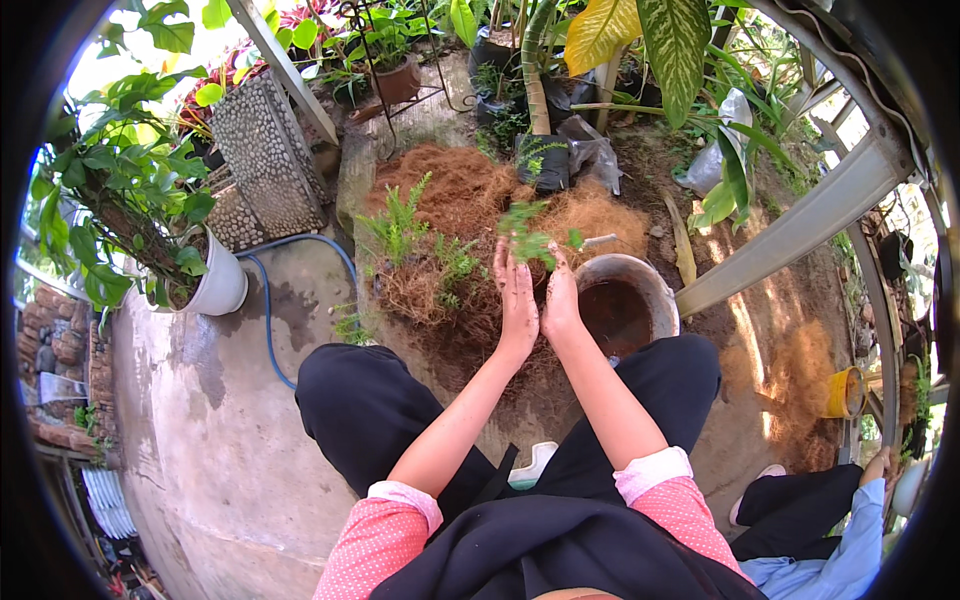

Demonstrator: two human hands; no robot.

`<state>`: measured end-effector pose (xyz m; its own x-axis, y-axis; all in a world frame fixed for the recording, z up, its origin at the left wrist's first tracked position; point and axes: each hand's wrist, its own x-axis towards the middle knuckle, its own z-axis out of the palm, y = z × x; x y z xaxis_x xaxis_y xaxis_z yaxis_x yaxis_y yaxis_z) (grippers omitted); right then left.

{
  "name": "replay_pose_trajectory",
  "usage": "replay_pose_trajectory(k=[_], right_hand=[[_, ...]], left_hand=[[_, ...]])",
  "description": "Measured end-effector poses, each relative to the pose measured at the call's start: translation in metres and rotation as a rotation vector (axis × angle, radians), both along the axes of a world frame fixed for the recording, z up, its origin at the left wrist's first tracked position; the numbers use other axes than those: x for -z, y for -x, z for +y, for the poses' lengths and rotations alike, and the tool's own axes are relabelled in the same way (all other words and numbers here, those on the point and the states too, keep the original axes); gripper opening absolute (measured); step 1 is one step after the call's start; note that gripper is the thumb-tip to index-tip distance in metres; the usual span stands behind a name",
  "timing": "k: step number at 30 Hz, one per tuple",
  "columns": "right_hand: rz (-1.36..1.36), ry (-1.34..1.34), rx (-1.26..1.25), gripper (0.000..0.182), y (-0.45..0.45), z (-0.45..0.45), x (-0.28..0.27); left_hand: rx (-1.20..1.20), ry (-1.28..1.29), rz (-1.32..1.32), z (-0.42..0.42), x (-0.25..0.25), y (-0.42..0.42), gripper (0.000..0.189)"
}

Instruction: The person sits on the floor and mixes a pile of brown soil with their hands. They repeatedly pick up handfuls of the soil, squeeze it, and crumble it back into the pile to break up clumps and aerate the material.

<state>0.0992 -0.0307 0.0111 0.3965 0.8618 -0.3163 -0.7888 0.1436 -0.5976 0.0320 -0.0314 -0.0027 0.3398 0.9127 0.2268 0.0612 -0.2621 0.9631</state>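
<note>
My left hand (516, 296) and my right hand (561, 292) are raised palm to palm, dirty with soil, around the base of a small leafy green plant (527, 234). What lies between the palms is mostly hidden. Below and to the left is a heap of dark fibrous root matter (416, 292) with feathery green sprigs (397, 225). Behind it rises a mound of reddish-brown coir (442, 180), and a lighter coir pile (600, 217) lies to its right. Beside my right hand stands a round pot (664, 300) with brown, wet-looking contents.
A blue hose (268, 300) curves over the concrete at left, near a white potted plant (221, 281). A metal post (802, 225) slants in at right. Another person in a light blue sleeve (859, 536) sits at lower right, near a yellow container (846, 392).
</note>
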Motion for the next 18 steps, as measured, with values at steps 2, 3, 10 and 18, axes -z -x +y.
replay_pose_trajectory(k=[2, 3, 10, 18], right_hand=[[0.066, -0.015, -0.073, 0.034, 0.006, -0.001, -0.015], [0.031, 0.001, -0.082, 0.034, 0.008, 0.001, -0.017], [-0.051, -0.086, -0.115, 0.035, 0.009, 0.008, -0.006], [0.01, -0.074, -0.159, 0.033, 0.009, 0.013, 0.0]], left_hand=[[-0.111, -0.02, -0.049, 0.007, 0.001, -0.001, 0.052], [-0.116, 0.007, -0.012, 0.01, 0.002, 0.002, 0.052], [-0.034, -0.062, 0.097, 0.01, -0.015, 0.004, 0.065], [-0.013, 0.038, 0.06, 0.015, -0.008, 0.004, 0.062]])
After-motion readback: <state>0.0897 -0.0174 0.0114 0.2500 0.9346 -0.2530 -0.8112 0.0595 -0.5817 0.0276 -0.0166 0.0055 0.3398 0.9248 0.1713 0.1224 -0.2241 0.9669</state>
